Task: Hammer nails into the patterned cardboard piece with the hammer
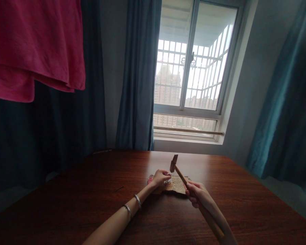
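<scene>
My right hand (197, 194) is closed round the wooden handle of a small hammer (173, 162), whose head is raised just above a flat wooden board (175, 186) dotted with small holes or nails. My left hand (160, 177) rests on the board's left part, fingers pinched together on something too small to make out, right below the hammer head. Two bracelets (132, 205) circle my left wrist. The board lies on a dark reddish wooden table (91, 204).
A thin dark needle-like object (118, 189) lies on the table left of the board. Behind the table are a window (191, 71) with a rail, blue curtains (137, 75) on both sides, and a pink cloth (35, 44) hanging at upper left.
</scene>
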Demonstrator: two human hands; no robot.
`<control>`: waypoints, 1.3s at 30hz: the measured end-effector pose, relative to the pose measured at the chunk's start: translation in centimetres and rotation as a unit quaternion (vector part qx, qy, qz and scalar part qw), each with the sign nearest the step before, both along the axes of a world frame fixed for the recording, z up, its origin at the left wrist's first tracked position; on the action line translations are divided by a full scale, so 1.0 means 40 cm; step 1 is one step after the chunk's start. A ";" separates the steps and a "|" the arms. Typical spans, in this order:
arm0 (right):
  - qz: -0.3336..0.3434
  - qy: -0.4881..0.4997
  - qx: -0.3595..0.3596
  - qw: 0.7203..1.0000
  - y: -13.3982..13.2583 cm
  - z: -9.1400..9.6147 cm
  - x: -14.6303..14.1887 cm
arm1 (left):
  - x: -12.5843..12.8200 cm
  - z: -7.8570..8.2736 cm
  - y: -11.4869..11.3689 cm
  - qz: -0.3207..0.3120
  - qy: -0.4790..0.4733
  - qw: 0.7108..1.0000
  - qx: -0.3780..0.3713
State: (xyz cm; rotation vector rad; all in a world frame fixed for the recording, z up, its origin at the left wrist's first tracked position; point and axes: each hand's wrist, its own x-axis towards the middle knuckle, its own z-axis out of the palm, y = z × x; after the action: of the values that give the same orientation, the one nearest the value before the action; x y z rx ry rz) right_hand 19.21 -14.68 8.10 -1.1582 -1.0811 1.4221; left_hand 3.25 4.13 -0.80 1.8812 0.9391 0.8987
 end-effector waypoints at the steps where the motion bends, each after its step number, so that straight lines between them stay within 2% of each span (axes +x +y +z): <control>1: 0.004 -0.005 -0.006 1.000 0.000 0.001 0.000 | 0.000 0.000 0.000 0.004 0.006 1.000 -0.002; 13: 0.013 -0.021 -0.003 1.000 0.002 0.001 0.006 | -0.002 0.005 -0.001 0.008 0.028 1.000 0.011; 16: -0.018 -0.039 0.011 0.999 0.006 -0.001 0.009 | -0.002 0.009 -0.004 0.005 0.017 1.000 0.008; 19: -0.079 -0.107 0.038 0.990 0.018 -0.022 0.025 | -0.004 0.016 -0.010 0.009 0.023 1.000 0.008; 22: -0.158 -0.236 0.048 0.958 0.033 -0.054 0.055 | -0.008 0.025 -0.016 0.003 0.032 0.999 0.011; 26: -0.219 -0.459 0.074 0.858 0.042 -0.085 0.108 | -0.015 0.029 -0.017 -0.021 0.032 0.999 0.026; 29: -0.228 -0.551 0.075 0.799 0.038 -0.095 0.145 | -0.026 0.035 -0.014 -0.045 0.023 0.998 0.037; 31: -0.225 -0.570 0.068 0.788 0.035 -0.098 0.164 | -0.038 0.044 -0.009 -0.043 0.011 0.998 0.054; 33: -0.224 -0.571 0.065 0.787 0.034 -0.103 0.176 | -0.054 0.053 0.001 -0.015 -0.009 0.997 0.071; 36: -0.227 -0.567 0.064 0.789 0.038 -0.113 0.185 | -0.086 0.061 0.021 0.067 -0.028 0.994 0.076; 39: -0.225 -0.573 0.061 0.786 0.043 -0.125 0.192 | -0.118 0.058 0.035 0.156 0.012 0.984 0.087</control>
State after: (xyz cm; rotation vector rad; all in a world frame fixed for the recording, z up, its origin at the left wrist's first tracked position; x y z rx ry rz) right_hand 26.88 -12.98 3.09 -2.0804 -1.4843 0.1331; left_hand -1.45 5.54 1.51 1.9247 1.2278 1.1784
